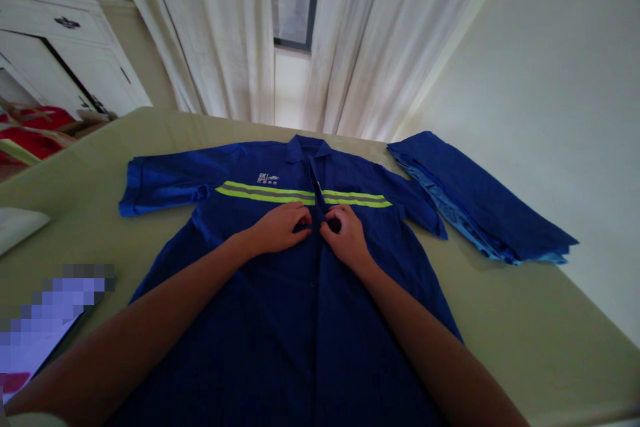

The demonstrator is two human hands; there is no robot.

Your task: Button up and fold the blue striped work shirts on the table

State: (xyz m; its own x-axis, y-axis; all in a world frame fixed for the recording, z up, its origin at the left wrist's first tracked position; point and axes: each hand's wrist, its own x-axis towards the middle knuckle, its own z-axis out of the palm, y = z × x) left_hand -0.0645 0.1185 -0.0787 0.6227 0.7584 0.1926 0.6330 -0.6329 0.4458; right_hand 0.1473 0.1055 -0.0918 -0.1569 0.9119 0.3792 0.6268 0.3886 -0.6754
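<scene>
A dark blue short-sleeved work shirt [270,287] lies face up, its collar pointing away from me. A yellow-green and grey reflective band crosses the chest, with a white logo above it on the left. At the front placket, just below the band, my left hand [283,227] pinches the left edge of the cloth. Opposite it, my right hand [346,232] grips the other placket edge between thumb and fingers. Above my hands the placket gapes a little; below them its two sides lie together. Any button between my fingertips is too small to make out.
Folded blue garments [480,200] are stacked at the right, by the wall. A phone-like device [50,327] with a blurred screen lies at the left, near a white object [20,227]. Curtains [225,33] hang beyond the table [530,333]; a white cabinet [65,40] stands far left.
</scene>
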